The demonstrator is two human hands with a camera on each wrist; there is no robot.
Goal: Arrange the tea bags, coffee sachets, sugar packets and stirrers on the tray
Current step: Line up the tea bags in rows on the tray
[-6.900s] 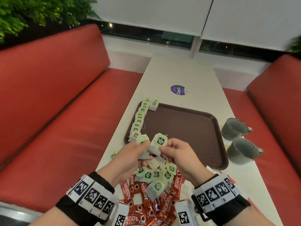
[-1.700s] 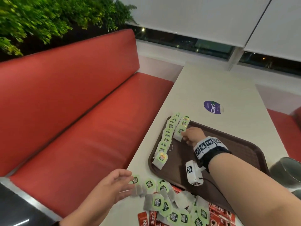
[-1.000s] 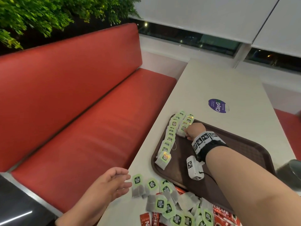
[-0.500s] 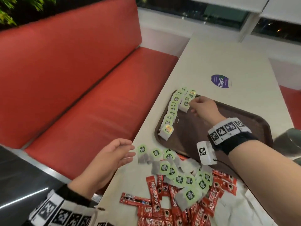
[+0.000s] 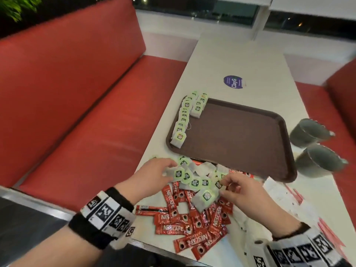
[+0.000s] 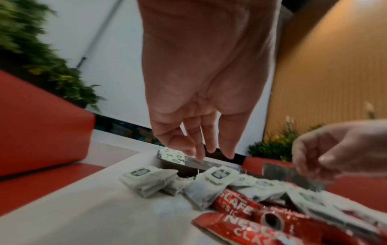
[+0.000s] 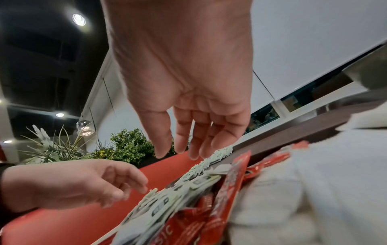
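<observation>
Both your hands came back from the tray (image 5: 240, 135) to the loose tea bags (image 5: 194, 182) on the table, left hand (image 5: 154, 174) and right hand (image 5: 238, 189) spread and holding nothing yet, so more bags still needed lining up.

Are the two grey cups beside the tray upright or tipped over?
Tipped. Both grey cups lie on their sides on the table right of the tray, mouths facing the tray. Contents cannot be told.

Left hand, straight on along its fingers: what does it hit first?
Likely the loose green-tagged tea bags just ahead of the left hand; its fingertips hover above them. Depth is unclear.
</observation>
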